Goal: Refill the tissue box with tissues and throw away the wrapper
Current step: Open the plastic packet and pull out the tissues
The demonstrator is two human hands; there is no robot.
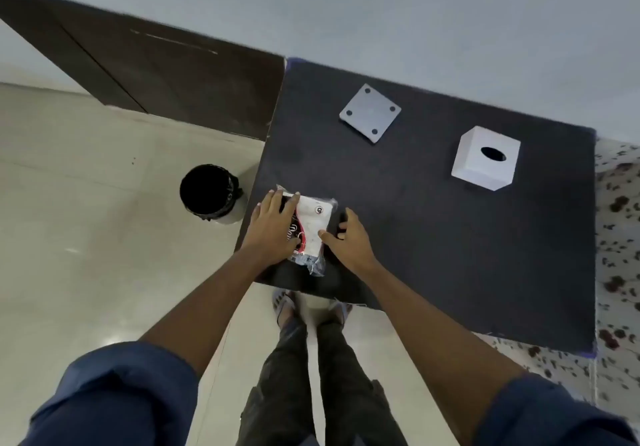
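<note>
A plastic-wrapped tissue pack (314, 224), white with red and black print, lies on the dark table (433, 237) near its front left corner. My left hand (275, 227) lies flat over the pack's left side with fingers spread. My right hand (348, 239) touches its right edge, thumb on the wrapper and fingers curled. A white cube tissue box (485, 158) with an oval hole on top stands at the table's far right. Its square white base plate (370, 113) with dark corner dots lies separately at the back.
A round bin (209, 191) with a black liner stands on the tiled floor just left of the table. A dark wooden panel (166, 75) runs along the wall behind it. My legs and sandals are below the table's front edge.
</note>
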